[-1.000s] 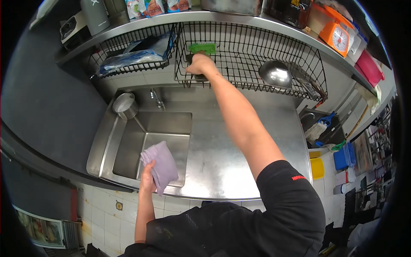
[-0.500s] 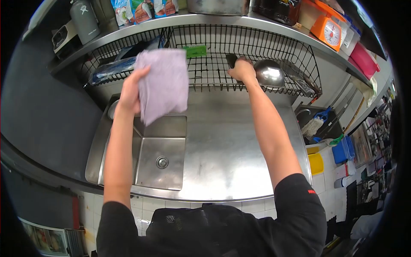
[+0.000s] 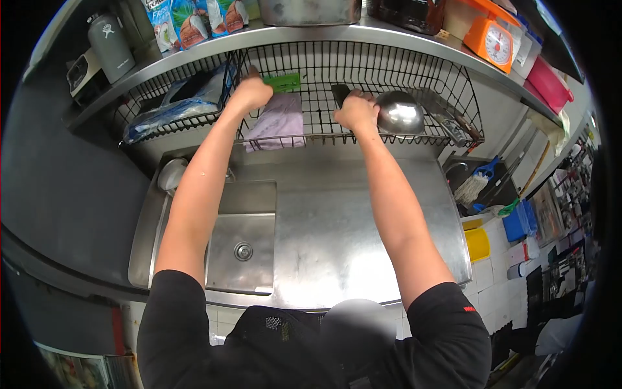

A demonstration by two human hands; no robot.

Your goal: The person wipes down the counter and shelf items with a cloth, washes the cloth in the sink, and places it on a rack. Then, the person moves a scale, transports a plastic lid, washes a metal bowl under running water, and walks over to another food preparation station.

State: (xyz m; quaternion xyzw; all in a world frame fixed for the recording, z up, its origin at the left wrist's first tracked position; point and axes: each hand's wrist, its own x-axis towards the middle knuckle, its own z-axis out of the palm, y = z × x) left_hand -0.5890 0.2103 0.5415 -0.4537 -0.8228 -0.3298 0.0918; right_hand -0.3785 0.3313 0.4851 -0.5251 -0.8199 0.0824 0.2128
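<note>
A folded light purple cloth (image 3: 278, 123) lies in the black wire basket (image 3: 317, 137), hanging slightly over its front bars. Just above and left of the cloth is my left hand (image 3: 251, 94), apart from it, with one finger stretched up; the other fingers are partly hidden. A flat green object (image 3: 283, 83) sits right beside that hand. My right hand (image 3: 358, 111) is in the basket with curled fingers against a dark flat object (image 3: 340, 94), whose kind is unclear. Right of this hand rests a shiny metal bowl (image 3: 400, 113), seen upside down.
Below the basket are a steel counter (image 3: 330, 227) and a sink (image 3: 243, 223). Plastic-wrapped items (image 3: 175, 113) lie in the basket's left section, utensils (image 3: 444, 117) at its right. The shelf above carries a grey bottle (image 3: 111, 48), pouches and an orange scale (image 3: 489, 42).
My left hand has set the purple cloth down in the basket and let it go, moving up and right. My right hand stays by the dark object. The view has shifted slightly.
</note>
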